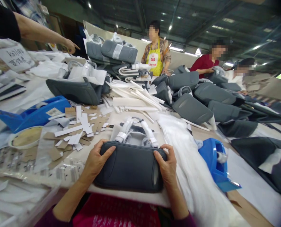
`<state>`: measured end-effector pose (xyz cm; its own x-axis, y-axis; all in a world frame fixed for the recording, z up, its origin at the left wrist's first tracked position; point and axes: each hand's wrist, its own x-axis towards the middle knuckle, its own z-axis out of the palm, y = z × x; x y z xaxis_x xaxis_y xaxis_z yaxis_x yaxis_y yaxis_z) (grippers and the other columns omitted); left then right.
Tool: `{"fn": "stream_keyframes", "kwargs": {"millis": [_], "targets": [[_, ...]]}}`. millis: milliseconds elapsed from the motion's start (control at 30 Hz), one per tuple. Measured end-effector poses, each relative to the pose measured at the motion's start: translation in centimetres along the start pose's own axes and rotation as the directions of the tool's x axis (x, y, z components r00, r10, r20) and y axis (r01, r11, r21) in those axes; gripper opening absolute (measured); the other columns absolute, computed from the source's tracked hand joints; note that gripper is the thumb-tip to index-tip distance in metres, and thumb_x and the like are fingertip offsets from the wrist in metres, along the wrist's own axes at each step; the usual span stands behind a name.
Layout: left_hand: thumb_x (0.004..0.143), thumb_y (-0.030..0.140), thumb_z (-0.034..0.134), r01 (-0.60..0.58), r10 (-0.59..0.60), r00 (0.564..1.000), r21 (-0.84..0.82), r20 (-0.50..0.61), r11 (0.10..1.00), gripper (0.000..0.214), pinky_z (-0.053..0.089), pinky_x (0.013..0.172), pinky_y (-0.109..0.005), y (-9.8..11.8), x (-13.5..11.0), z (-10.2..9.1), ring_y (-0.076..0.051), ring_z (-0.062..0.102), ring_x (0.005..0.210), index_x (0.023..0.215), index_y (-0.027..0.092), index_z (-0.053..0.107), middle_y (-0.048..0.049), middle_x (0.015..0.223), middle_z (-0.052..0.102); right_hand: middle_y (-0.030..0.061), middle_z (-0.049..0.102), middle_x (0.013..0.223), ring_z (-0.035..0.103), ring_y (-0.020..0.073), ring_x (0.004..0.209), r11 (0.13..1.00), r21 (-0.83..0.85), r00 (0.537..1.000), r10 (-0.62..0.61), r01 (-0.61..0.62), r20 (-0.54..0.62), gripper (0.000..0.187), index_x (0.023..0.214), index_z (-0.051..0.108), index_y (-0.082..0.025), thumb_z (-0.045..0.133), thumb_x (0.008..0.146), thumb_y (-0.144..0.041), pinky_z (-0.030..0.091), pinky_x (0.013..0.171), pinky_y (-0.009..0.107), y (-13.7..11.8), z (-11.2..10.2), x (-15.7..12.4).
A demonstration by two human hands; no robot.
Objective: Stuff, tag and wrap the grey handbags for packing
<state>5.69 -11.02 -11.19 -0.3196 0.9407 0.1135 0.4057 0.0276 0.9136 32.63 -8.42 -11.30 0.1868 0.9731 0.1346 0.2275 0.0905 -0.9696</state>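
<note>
Handbag (contents hidden) in 2 hands; blue dispenser holds tape.

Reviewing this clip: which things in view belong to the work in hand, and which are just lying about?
In hand:
dark bag, gripped by left hand and right hand
its wrapped handles

Untouched, probably just lying about:
card and paper scraps
white strips
blue dispenser on the right
</note>
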Motion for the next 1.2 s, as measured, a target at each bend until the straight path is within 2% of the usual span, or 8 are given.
{"fn": "stream_keyframes", "kwargs": {"millis": [267, 400, 500, 700, 900, 967, 1067, 1200], "targets": [[0.083, 0.054, 0.054, -0.085, 0.078, 0.993, 0.083, 0.085, 0.993, 0.034, 0.044, 0.073, -0.028, 0.4, 0.4, -0.2, -0.020, 0.058, 0.077, 0.090, 0.021, 0.059, 0.0004, 0.079, 0.061, 0.0089, 0.059, 0.113, 0.055, 0.0250, 0.102, 0.875, -0.400, 0.959, -0.278, 0.274, 0.049, 0.036, 0.123, 0.050, -0.021, 0.048, 0.092, -0.040, 0.041, 0.089, 0.042, -1.6, -0.2, -0.6], [0.084, 0.052, 0.052, -0.114, 0.107, 0.989, 0.069, 0.100, 0.991, 0.033, 0.044, 0.072, -0.027, 0.5, 0.3, -0.3, -0.020, 0.058, 0.076, 0.090, 0.021, 0.059, 0.0010, 0.077, 0.062, 0.0151, 0.051, 0.130, 0.044, 0.0293, 0.120, 0.526, -0.612, 0.783, -0.558, 0.591, 0.276, 0.039, 0.133, 0.046, -0.019, 0.044, 0.095, -0.026, 0.035, 0.099, 0.046, -4.8, 2.3, -1.4], [0.085, 0.051, 0.050, -0.158, 0.150, 0.981, 0.055, 0.126, 0.986, 0.033, 0.045, 0.074, -0.028, 0.6, 0.3, -0.7, -0.020, 0.060, 0.080, 0.092, 0.020, 0.059, -0.0003, 0.083, 0.064, 0.0117, 0.061, 0.107, 0.053, 0.0269, 0.100, 0.378, -0.575, 0.680, -0.521, 0.726, 0.516, 0.031, 0.120, 0.055, -0.019, 0.050, 0.094, -0.034, 0.039, 0.089, 0.042, -6.1, 5.3, -1.7], [0.083, 0.050, 0.052, -0.343, 0.308, 0.939, 0.395, 0.151, 0.852, 0.037, 0.043, 0.089, -0.037, 3.3, 2.2, -0.8, -0.027, 0.059, 0.098, 0.099, 0.017, 0.060, -0.0105, 0.100, 0.066, 0.0065, 0.061, 0.092, 0.053, 0.0244, 0.089, 0.315, -0.625, 0.685, -0.503, 0.714, 0.528, 0.026, 0.099, 0.058, -0.020, 0.053, 0.092, -0.045, 0.038, 0.083, 0.039, -5.2, 7.6, -1.5], [0.069, 0.042, 0.067, -0.113, 0.051, 0.992, 0.624, 0.117, 0.774, 0.038, 0.043, 0.071, -0.033, 6.4, 5.5, 2.3, -0.032, 0.064, 0.091, 0.094, 0.016, 0.058, -0.0148, 0.089, 0.068, 0.0080, 0.062, 0.092, 0.054, 0.0242, 0.089, 0.327, -0.615, 0.679, -0.523, 0.717, 0.514, 0.033, 0.103, 0.057, -0.016, 0.052, 0.092, -0.047, 0.037, 0.085, 0.038, -4.4, 7.2, -1.4], [0.066, 0.038, 0.068, -0.070, 0.019, 0.995, 0.527, 0.103, 0.847, 0.032, 0.041, 0.065, -0.031, 6.2, 6.5, 2.7, -0.030, 0.064, 0.085, 0.087, 0.016, 0.058, -0.0111, 0.081, 0.067, 0.0082, 0.062, 0.091, 0.054, 0.0241, 0.088, 0.344, -0.609, 0.684, -0.530, 0.714, 0.501, 0.035, 0.103, 0.056, -0.016, 0.050, 0.092, -0.048, 0.037, 0.084, 0.038, -4.3, 7.2, -1.5], [0.061, 0.043, 0.070, 0.100, -0.122, 0.970, 0.114, 0.211, 0.988, 0.034, 0.035, 0.054, -0.026, 4.9, 7.6, 2.6, -0.020, 0.058, 0.063, 0.078, 0.017, 0.055, -0.0013, 0.063, 0.059, 0.0079, 0.062, 0.091, 0.054, 0.0241, 0.087, 0.341, -0.613, 0.684, -0.532, 0.712, 0.499, 0.034, 0.102, 0.056, -0.017, 0.049, 0.093, -0.049, 0.037, 0.082, 0.038, -4.2, 7.2, -1.4], [0.058, 0.051, 0.072, 0.234, -0.183, 0.937, -0.144, 0.299, 0.961, 0.047, 0.031, 0.050, -0.023, 3.3, 8.1, 2.4, -0.011, 0.048, 0.052, 0.083, 0.016, 0.053, 0.0035, 0.061, 0.055, 0.0069, 0.062, 0.090, 0.054, 0.0241, 0.086, 0.308, -0.629, 0.682, -0.510, 0.714, 0.524, 0.029, 0.099, 0.056, -0.019, 0.053, 0.091, -0.047, 0.037, 0.080, 0.037, -4.1, 7.3, -1.2]]}}
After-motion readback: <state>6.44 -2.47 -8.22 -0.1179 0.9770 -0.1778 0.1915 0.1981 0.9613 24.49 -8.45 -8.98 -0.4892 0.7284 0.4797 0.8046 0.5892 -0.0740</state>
